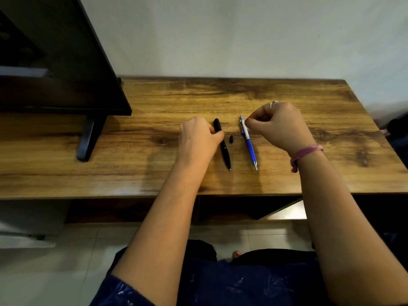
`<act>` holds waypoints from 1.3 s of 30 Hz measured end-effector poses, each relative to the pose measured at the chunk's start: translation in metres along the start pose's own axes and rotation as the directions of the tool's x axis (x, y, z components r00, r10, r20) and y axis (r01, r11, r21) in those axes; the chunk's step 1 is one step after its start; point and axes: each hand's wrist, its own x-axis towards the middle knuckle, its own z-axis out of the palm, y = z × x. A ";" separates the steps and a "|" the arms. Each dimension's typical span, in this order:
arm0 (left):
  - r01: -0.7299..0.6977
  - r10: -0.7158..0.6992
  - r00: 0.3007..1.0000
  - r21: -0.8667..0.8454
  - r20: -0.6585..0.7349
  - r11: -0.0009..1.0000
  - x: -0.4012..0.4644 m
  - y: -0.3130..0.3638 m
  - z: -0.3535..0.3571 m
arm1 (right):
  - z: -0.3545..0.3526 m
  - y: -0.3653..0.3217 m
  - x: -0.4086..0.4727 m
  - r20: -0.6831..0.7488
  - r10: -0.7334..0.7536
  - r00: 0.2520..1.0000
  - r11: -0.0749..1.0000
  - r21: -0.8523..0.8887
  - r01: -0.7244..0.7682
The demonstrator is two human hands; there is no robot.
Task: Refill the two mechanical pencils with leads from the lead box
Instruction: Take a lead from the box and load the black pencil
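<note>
Two mechanical pencils lie on the wooden desk (287, 177), tips pointing toward me. The black pencil (225, 152) is on the left, and my left hand (198, 138) pinches its upper barrel. A small black cap (231, 139) lies loose between the pencils. The blue and white pencil (249, 144) lies to the right. My right hand (280, 124) is curled with its fingertips at that pencil's top end; whether they hold something thin there I cannot tell. No lead box is visible.
A dark monitor (55, 69) on a stand (88, 138) fills the desk's left rear. A white wall rises behind the desk. A pink band circles my right wrist (305, 152). Tiled floor and my lap lie below the desk's front edge.
</note>
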 end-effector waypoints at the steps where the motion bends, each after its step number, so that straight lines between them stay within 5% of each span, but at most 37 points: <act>1: 0.012 -0.013 1.000 0.028 0.015 1.000 0.001 0.003 0.003 | -0.001 0.001 -0.001 -0.011 0.014 1.000 0.999 0.042 -0.013; 10: 0.118 -0.139 0.984 0.177 0.113 0.977 0.000 0.019 0.017 | -0.008 0.008 -0.002 -0.068 0.044 0.997 0.968 0.249 -0.025; 16: 0.125 -0.126 0.987 0.015 0.097 0.992 -0.004 0.017 0.007 | -0.014 -0.002 -0.003 -0.062 0.060 0.996 0.914 0.405 -0.030; 23: -0.131 0.135 0.991 -0.376 -0.018 0.917 -0.014 0.022 -0.016 | -0.025 -0.017 -0.006 -0.058 0.064 0.996 0.671 0.741 0.000; 31: -0.316 0.273 0.949 -0.440 -0.159 0.841 -0.021 0.025 -0.022 | -0.034 -0.034 -0.013 -0.030 0.004 1.000 0.401 0.916 0.026; 39: -0.383 0.316 0.920 -0.372 -0.230 0.845 -0.019 0.020 -0.023 | -0.039 -0.035 -0.012 -0.081 -0.040 0.996 0.462 0.882 0.090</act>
